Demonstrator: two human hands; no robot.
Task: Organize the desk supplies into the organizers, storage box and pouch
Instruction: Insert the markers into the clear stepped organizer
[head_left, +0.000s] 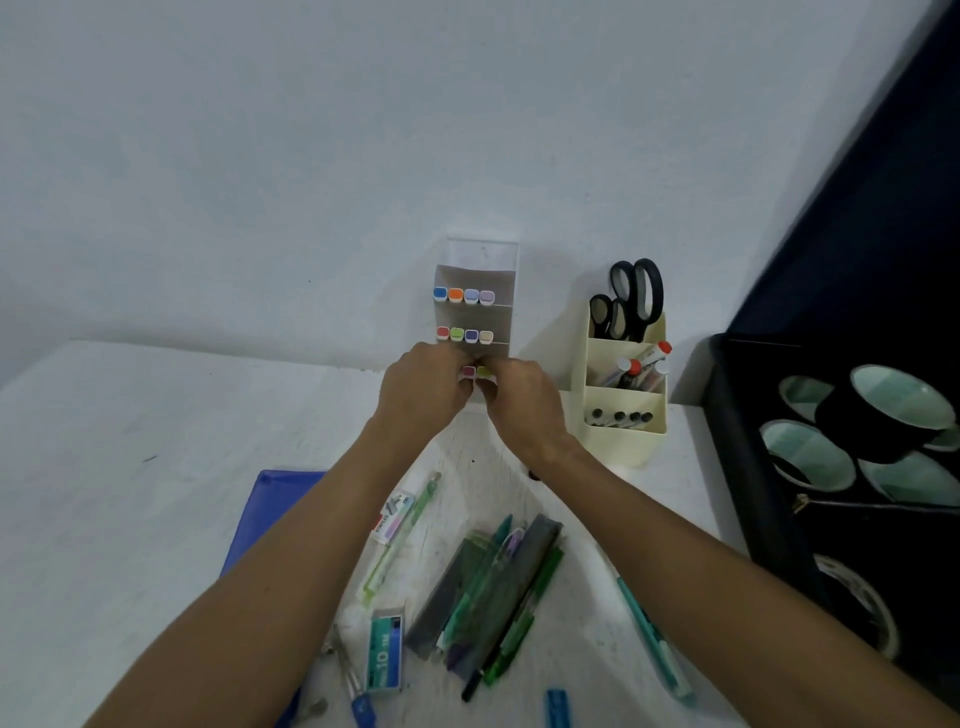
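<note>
The desk carries everything; the black storage box stands well to the right of the grip, holding rolls of tape. Directly behind the grip rises the clear tiered organizer, its two upper tiers each filled with a row of four markers, coloured caps facing out. Just right of the grip stands the cream organizer with scissors in its rear compartment, and pens in the middle and front ones.

Step in hand, as judged: loading the lowest tier of the clear organizer. The left hand and right hand meet at that tier, fingers curled inward around the marker ends – a pink-capped marker and a green-capped marker show just above the fingertips. Whether the fingers pinch the markers or merely press against them cannot be told (the knuckles hide the contact).

Below the grip, toward the person, loose supplies remain: a pile of green pens, a light-green pen, a staple box, a teal pen to the lower right, and the blue pouch to the lower left.

Next move calls for seating the markers squarely in the tier, caps aligned with the rows above – then releasing without dragging them out.
</note>
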